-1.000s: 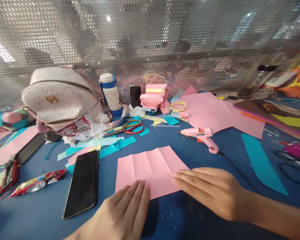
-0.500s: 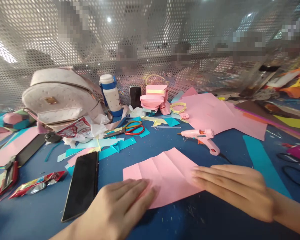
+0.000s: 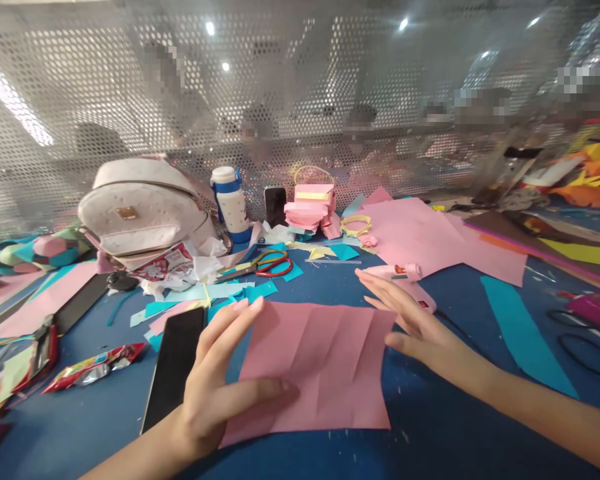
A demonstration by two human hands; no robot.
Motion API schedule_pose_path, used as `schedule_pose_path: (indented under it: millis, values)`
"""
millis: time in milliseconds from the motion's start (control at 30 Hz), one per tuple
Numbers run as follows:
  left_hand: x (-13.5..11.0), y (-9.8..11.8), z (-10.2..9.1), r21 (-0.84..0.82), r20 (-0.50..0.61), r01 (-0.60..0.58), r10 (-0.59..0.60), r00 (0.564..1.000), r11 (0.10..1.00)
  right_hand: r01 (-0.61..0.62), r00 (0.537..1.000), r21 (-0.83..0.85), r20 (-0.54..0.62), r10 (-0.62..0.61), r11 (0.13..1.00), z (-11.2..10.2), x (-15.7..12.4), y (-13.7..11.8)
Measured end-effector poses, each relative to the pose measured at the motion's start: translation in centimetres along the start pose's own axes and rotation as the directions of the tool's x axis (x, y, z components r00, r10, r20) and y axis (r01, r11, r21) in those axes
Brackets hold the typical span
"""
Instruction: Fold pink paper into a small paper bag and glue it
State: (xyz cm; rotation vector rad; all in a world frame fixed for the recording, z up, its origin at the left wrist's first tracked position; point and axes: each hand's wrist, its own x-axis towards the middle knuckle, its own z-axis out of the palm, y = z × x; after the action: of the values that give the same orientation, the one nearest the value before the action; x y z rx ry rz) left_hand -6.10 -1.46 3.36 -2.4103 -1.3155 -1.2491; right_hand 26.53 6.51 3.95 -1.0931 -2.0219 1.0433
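Note:
A creased pink paper sheet [image 3: 330, 360] is raised off the blue table [image 3: 430, 427], tilted toward me. My left hand [image 3: 215, 387] pinches its left edge, thumb on the front and fingers stretched up along the edge. My right hand [image 3: 415, 320] is open, fingers spread, with the thumb at the sheet's right edge. Just beyond its fingers lies a pink glue gun [image 3: 400, 272].
A black phone [image 3: 173, 367] lies left of the sheet, a snack wrapper [image 3: 95, 365] beyond it. Scissors [image 3: 267, 263], paper scraps, a white backpack [image 3: 140, 207] and a bottle [image 3: 230, 200] crowd the back. Large pink sheets [image 3: 420, 233] and a teal strip [image 3: 520, 327] lie right. A perforated screen [image 3: 330, 100] closes the rear.
The sheet lay flat under both palms; now my left hand has gripped and lifted it. My right hand came off it and moved up to its right edge.

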Motion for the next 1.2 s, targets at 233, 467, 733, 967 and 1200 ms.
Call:
schedule_pose_path:
  millis: [233,467,733,967,1200]
  values:
    - [2.1,-0.6,0.8,-0.504,0.035,0.274,-0.297,0.954,0.819,-0.344,0.938,0.405,0.193,0.289,0.847,1.9,2.1,-0.2]
    - [3.1,-1.5,1.8,-0.656,0.558,0.749,-0.609,0.564,0.091,-0.209,0.978,0.296,0.073,0.196,0.932,1.5,2.6,0.2]
    - [3.1,-1.8,2.1,-0.555,0.574,0.796,-0.581,0.578,0.243,-0.176,0.984,0.254,0.087,0.158,0.951,1.0,2.6,0.0]
    - [3.4,-1.4,2.0,-0.533,0.556,0.808,-0.615,0.559,0.252,-0.19,0.98,0.257,0.105,0.168,0.947,0.9,2.5,0.1]
    - [3.6,-1.1,1.9,-0.531,0.587,0.821,-0.608,0.535,0.21,-0.178,0.983,0.244,0.075,0.165,0.953,1.0,2.6,0.2]
